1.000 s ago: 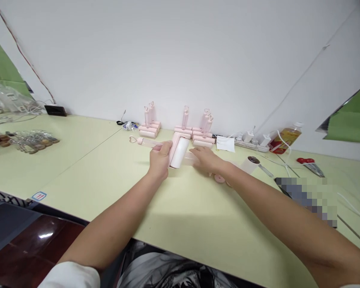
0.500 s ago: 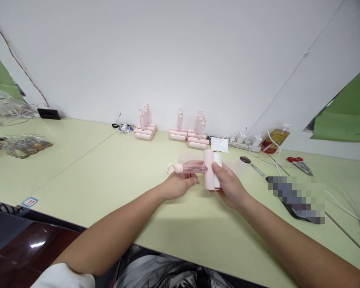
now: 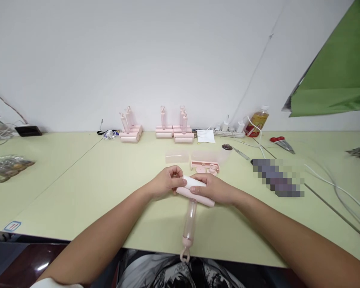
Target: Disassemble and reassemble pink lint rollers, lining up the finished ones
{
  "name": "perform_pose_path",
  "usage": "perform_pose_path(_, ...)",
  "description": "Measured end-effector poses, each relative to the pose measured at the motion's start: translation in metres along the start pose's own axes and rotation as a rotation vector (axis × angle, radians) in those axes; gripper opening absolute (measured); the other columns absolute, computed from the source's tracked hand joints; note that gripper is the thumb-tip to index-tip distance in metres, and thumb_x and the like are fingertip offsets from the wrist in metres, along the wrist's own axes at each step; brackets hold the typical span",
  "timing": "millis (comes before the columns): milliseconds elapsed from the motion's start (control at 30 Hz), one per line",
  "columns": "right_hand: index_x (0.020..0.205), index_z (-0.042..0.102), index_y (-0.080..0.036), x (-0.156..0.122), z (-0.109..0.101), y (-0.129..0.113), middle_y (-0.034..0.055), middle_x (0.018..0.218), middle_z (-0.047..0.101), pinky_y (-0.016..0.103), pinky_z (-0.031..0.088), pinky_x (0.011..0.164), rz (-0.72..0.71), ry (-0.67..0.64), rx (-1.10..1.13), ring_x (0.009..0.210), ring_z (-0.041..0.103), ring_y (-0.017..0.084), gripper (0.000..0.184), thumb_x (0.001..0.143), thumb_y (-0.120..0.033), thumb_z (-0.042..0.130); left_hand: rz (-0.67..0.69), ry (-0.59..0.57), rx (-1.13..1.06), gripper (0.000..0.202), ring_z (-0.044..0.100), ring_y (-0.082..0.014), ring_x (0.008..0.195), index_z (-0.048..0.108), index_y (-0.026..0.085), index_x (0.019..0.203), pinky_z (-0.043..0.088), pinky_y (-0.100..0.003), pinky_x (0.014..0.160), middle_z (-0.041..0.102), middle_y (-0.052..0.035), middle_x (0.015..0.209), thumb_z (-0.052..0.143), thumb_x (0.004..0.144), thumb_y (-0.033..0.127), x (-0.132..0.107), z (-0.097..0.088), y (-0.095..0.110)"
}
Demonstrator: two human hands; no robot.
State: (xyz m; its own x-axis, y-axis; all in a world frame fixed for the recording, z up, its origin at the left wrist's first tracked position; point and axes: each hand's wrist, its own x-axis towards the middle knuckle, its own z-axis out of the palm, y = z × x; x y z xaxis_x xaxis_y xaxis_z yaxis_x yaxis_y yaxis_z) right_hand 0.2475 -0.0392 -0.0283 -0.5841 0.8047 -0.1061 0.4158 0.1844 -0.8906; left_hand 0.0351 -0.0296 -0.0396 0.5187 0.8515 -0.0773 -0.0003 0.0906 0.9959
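Note:
Between my hands is a pink lint roller [image 3: 198, 197] with a white sticky roll [image 3: 195, 183] in its head. Its clear pink handle, ending in a ring, points down toward my lap. My left hand [image 3: 169, 182] pinches the left end of the white roll. My right hand [image 3: 216, 189] grips the right part of the head, thumb on the roll. Just beyond my hands lies an open pink case part [image 3: 204, 164] with small round pink pieces. Beside it lies a flat clear pink cover [image 3: 177, 156].
Several finished-looking pink lint rollers [image 3: 183, 138] stand upright along the wall. To the right are a power strip [image 3: 232, 133], a drink bottle [image 3: 257, 122], red-handled scissors [image 3: 282, 144] and a blurred-out dark object [image 3: 276, 178]. Wrapped items [image 3: 9, 167] lie far left.
The lint roller has turned, so its handle now points toward me instead of left. My left hand has moved onto the white roll's end. The view has shifted right.

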Motion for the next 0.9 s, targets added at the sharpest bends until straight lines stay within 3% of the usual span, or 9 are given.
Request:
perform_pose_path(200, 0.099, 0.07, -0.017, 0.004, -0.002, 0.008, 0.0049, 0.091, 0.068, 0.028, 0.043, 0.065, -0.001, 0.03, -0.011, 0.081, 0.06, 0.021, 0.036, 0.081, -0.047, 0.061, -0.075, -0.019, -0.03, 0.033, 0.047, -0.0058, 0.043, 0.047, 0.018, 0.075, 0.033, -0.018, 0.045, 0.048, 0.0068, 0.056, 0.074, 0.07, 0.035, 0.002, -0.004, -0.002)
perform_pose_path(467, 0.091, 0.07, -0.017, 0.005, 0.018, -0.001, 0.003, 0.082, 0.067, 0.026, 0.04, 0.059, -0.091, 0.157, 0.029, 0.071, 0.058, 0.018, 0.034, 0.08, -0.048, 0.063, -0.109, -0.071, 0.039, 0.035, 0.045, -0.0055, 0.044, 0.045, 0.017, 0.068, 0.032, -0.018, 0.043, 0.046, 0.0072, 0.055, 0.077, 0.065, 0.03, -0.006, -0.017, 0.023)
perform_pose_path(567, 0.09, 0.07, -0.018, 0.005, 0.023, -0.007, 0.0024, 0.081, 0.067, 0.027, 0.039, 0.059, -0.089, 0.219, -0.021, 0.071, 0.058, 0.018, 0.033, 0.081, -0.049, 0.061, -0.121, -0.015, 0.127, 0.034, 0.045, -0.0058, 0.042, 0.043, 0.018, 0.065, 0.03, -0.019, 0.041, 0.045, 0.0072, 0.054, 0.074, 0.068, 0.03, -0.01, -0.017, 0.028)
perform_pose_path(700, 0.087, 0.07, -0.02, 0.003, 0.023, -0.011, 0.0017, 0.077, 0.066, 0.027, 0.038, 0.06, -0.094, 0.274, -0.119, 0.071, 0.058, 0.018, 0.028, 0.083, -0.046, 0.06, -0.099, 0.062, 0.221, 0.034, 0.046, -0.0063, 0.041, 0.043, 0.018, 0.065, 0.03, -0.018, 0.041, 0.045, 0.0078, 0.051, 0.073, 0.069, 0.032, -0.011, -0.013, 0.026)
perform_pose_path(900, 0.093, 0.07, -0.02, 0.003, 0.021, 0.003, 0.004, 0.084, 0.069, 0.029, 0.04, 0.062, -0.005, 0.265, -0.187, 0.074, 0.061, 0.02, 0.03, 0.082, -0.046, 0.06, -0.228, -0.032, 0.209, 0.038, 0.054, -0.0096, 0.047, 0.043, 0.019, 0.076, 0.043, -0.022, 0.044, 0.055, 0.0049, 0.065, 0.076, 0.065, 0.034, -0.005, -0.013, 0.011)
